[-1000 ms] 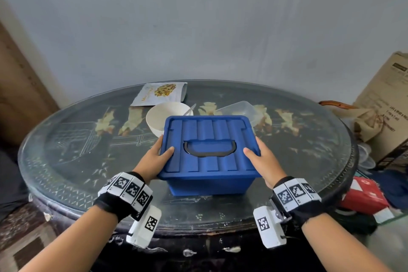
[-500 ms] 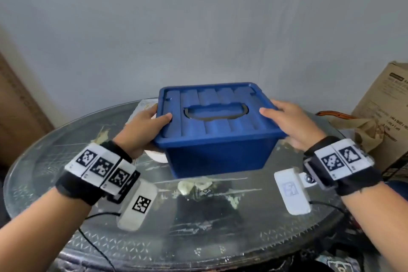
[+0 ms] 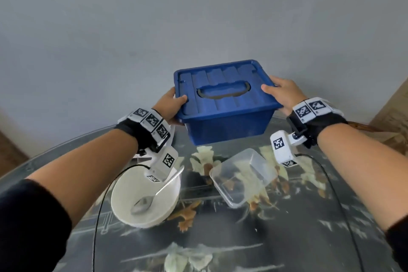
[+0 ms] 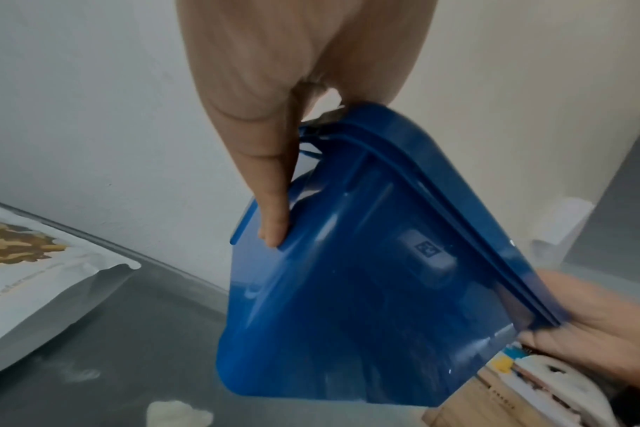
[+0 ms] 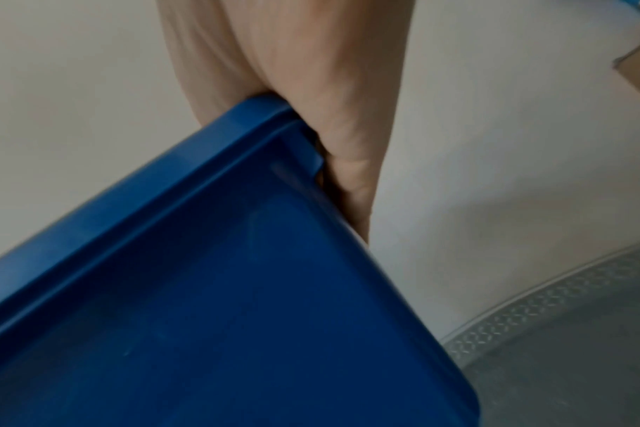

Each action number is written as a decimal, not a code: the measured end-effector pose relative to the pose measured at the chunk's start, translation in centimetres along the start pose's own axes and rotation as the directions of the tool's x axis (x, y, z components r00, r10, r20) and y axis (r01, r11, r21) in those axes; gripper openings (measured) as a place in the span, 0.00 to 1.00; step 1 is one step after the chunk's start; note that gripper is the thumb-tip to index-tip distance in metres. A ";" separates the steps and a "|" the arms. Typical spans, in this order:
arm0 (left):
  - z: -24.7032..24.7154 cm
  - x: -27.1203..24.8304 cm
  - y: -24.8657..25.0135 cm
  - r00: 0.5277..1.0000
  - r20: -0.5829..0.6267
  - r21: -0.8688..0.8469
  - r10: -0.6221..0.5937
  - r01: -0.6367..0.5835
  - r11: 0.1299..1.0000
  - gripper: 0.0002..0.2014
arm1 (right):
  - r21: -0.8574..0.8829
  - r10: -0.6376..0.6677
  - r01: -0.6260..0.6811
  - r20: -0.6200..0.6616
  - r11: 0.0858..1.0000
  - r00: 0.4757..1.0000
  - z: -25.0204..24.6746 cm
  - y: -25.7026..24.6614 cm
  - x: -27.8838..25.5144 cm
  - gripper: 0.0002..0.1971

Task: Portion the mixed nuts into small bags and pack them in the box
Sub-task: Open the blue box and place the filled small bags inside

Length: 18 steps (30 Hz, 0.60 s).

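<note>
Presently, step: the blue box (image 3: 227, 104) is being carried, lid on, clear of the glass table (image 3: 287, 238).
Box position: held in the air above the far side of the table, beyond the white bowl (image 3: 144, 199) and clear tub (image 3: 242, 178).
Left hand (image 3: 171, 105): thumb is laid on the lid, fingers are hooked under the rim.
Right hand (image 3: 283, 93): the opposite rim is gripped likewise.
Advice: the box should be kept level, both grips equal, and set down away from the bowl.

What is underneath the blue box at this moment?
The blue box is held in the air by the left hand and right hand. Below it lies the glass table. Its lid is on, hiding the contents.
</note>
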<state>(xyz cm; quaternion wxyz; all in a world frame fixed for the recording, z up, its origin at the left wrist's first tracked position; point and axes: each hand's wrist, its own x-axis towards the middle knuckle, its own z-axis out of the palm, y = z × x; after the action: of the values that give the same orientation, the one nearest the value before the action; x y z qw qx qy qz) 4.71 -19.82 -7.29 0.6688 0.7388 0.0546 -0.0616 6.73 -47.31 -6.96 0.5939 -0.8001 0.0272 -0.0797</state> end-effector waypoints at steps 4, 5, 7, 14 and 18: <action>1.3 4.9 -2.2 0.996 0.019 0.001 -0.084 0.084 0.996 0.18 | -0.038 0.047 -0.048 -0.022 0.998 0.999 0.9 4.2 4.7 0.15; 1.5 5.9 -3.0 0.995 0.022 0.000 -0.098 0.098 0.995 0.18 | -0.042 0.058 -0.058 -0.015 0.997 0.998 1.2 5.1 5.3 0.15; 1.8 7.4 -4.8 0.992 0.021 -0.012 -0.124 0.125 0.992 0.19 | -0.046 0.074 -0.074 0.003 0.996 0.997 1.9 6.8 5.9 0.14; 1.6 10.1 -8.7 0.979 0.054 0.088 -0.197 0.192 0.977 0.19 | 0.013 0.148 -0.148 -0.004 0.989 0.989 3.6 11.6 5.9 0.10; 1.7 10.1 -9.1 0.978 0.048 0.111 -0.205 0.199 0.974 0.22 | 0.007 0.135 -0.134 -0.047 0.991 0.990 3.9 12.4 5.4 0.12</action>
<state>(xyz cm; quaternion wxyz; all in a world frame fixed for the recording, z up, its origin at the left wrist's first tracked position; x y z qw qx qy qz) 13.12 -20.59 -18.06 0.6205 0.7616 0.1062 -0.1541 13.34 -48.00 -19.40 0.5987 -0.7931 0.0951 -0.0586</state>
